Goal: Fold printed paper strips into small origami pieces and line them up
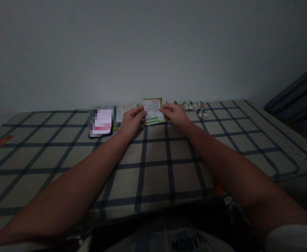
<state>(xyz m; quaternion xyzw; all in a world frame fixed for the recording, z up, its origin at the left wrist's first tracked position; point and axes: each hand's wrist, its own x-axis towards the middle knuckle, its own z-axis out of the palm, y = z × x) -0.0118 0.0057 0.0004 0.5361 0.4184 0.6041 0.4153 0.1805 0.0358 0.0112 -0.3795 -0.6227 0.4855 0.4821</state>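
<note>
Head view: L hand [130,123] + R hand [176,114] each pinching opp. side of green-wht sheet [153,111], nr mid far edge of checked table [155,182]. 2nd printed sheet [120,114] partly behind L hand; phone-like device [102,121] beside it, screen blurred. Crumpled pcs [193,106] along far edge, R of R hand.

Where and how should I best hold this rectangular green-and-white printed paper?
Probably pinch the paper lightly by its opposite side edges, coming from left and right: it looks thin, both sides run fairly straight, and that leaves its printed middle uncovered.
</note>
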